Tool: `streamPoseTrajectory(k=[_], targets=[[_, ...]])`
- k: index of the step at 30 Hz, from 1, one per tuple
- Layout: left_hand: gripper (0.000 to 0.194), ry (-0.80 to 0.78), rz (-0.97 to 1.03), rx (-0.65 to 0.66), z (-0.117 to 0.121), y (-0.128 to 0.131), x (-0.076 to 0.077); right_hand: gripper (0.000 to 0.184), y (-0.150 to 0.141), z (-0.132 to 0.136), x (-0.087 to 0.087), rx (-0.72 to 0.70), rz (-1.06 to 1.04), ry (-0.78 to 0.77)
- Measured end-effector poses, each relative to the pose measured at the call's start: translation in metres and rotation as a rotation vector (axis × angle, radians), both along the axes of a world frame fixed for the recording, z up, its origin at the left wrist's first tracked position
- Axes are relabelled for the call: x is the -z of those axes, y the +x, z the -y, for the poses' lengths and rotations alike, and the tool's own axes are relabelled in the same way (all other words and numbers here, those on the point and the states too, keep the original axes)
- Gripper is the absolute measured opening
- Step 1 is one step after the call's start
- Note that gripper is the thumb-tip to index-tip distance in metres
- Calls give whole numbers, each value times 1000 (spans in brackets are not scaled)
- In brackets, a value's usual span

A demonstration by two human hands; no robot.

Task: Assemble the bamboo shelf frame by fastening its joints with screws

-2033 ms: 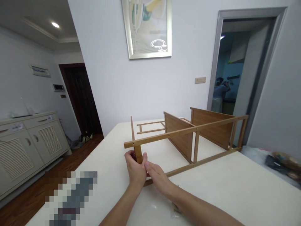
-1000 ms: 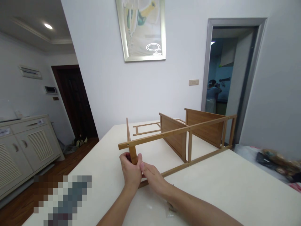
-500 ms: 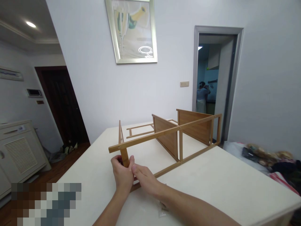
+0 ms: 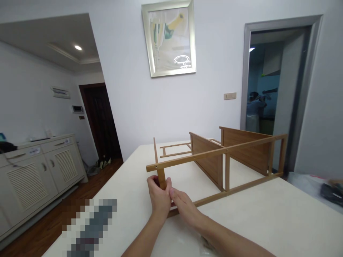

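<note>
A light-brown wooden shelf frame (image 4: 210,156) lies on its side on the white table (image 4: 249,221), with its shelf boards standing on edge. My left hand (image 4: 159,194) wraps around the short wooden crossbar (image 4: 161,178) at the frame's near left end. Pressed against it, my right hand (image 4: 187,208) is closed at the lower part of the same end, thumb beside the left thumb. The fingertips of my right hand are hidden. Under my right forearm is a small clear plastic bag (image 4: 205,246) with something small inside, partly covered.
A slim wooden ladder-like piece (image 4: 175,150) lies behind the frame near the wall. Toward the table's left edge is a pixelated dark item (image 4: 93,228). Dark items (image 4: 332,192) sit beyond the right edge. Through the doorway a person (image 4: 255,107) stands in another room.
The camera view has swung left, so everything appears farther right. Both hands keep the same hold at the frame's end, and the frame looks unmoved on the table.
</note>
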State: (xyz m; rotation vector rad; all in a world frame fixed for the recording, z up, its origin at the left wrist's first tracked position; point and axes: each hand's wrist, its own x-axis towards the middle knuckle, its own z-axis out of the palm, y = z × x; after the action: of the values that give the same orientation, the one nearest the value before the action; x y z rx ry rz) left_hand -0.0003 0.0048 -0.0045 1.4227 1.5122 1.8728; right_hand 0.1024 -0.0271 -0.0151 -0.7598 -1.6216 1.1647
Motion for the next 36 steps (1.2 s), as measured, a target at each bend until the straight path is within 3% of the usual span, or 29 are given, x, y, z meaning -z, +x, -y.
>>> streamPoseTrajectory(k=[36], targets=[[35,26,8,3,2,1,-2,62,1,-1,-1,-33,5,-42]])
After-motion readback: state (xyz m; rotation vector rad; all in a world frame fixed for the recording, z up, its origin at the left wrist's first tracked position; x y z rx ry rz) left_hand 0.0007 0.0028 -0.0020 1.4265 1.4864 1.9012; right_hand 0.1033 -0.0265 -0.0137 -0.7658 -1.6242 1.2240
